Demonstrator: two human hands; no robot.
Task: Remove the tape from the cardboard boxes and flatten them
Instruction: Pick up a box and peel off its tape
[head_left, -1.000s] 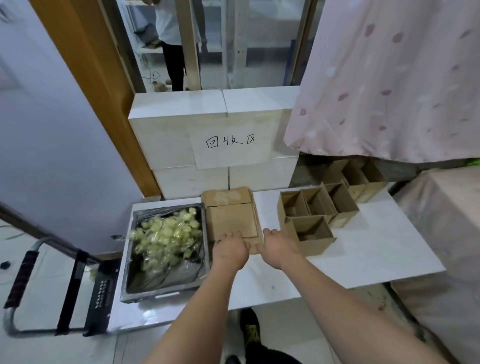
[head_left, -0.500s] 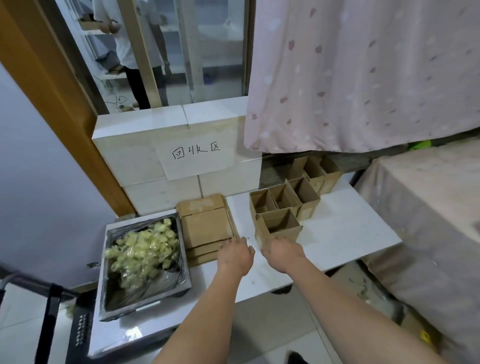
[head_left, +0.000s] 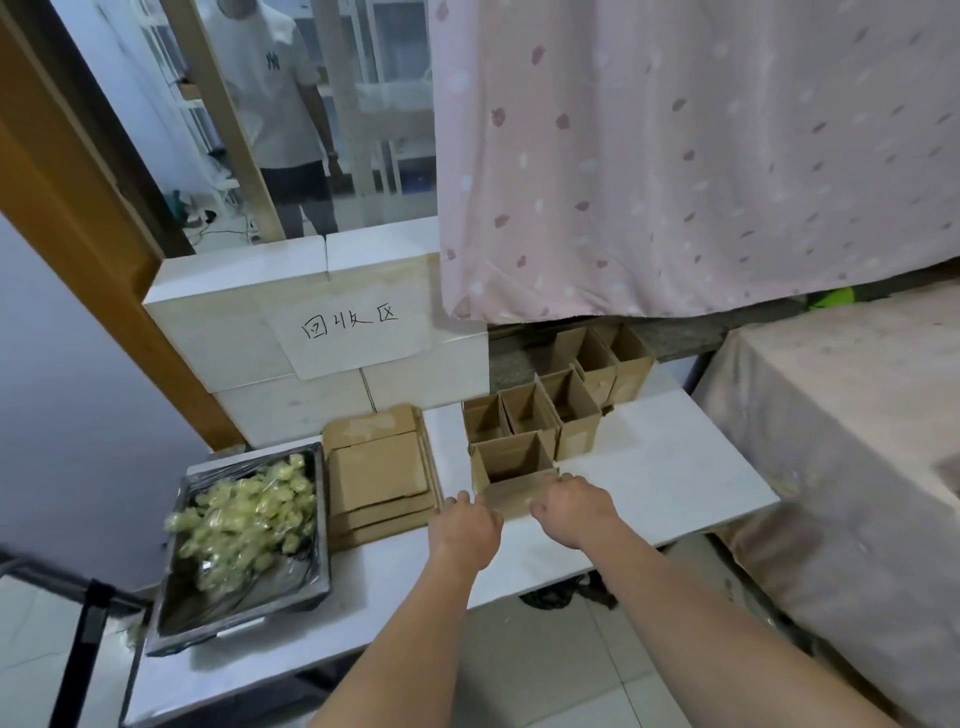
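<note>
Both hands reach toward the nearest open cardboard box (head_left: 511, 475), which stands upright near the front edge of the white tabletop (head_left: 675, 467), mouth upward. The right hand (head_left: 574, 506) meets the box's front wall at its right end; fingers lie over the top edge, but whether they grip it cannot be told. The left hand (head_left: 465, 525) sits just beside the box's front-left corner, fingers loosely curled and holding nothing visible; contact with the cardboard cannot be confirmed.

The box lies directly ahead of both hands, between them, its longer side running parallel to the front edge. The right hand is the nearer one. Judged from this layout, the coming move calls for a two-sided hold on the box's left and right walls.

Further upright boxes (head_left: 566, 405) stand in a cluster behind it, toward the back right corner. A stack of flattened boxes (head_left: 379, 470) lies to the left of the hands. A metal tray (head_left: 171, 618) of pale crumpled tape scraps (head_left: 244, 517) occupies the left end. A handwritten paper label (head_left: 350, 332) hangs on the tiled block behind.
</note>
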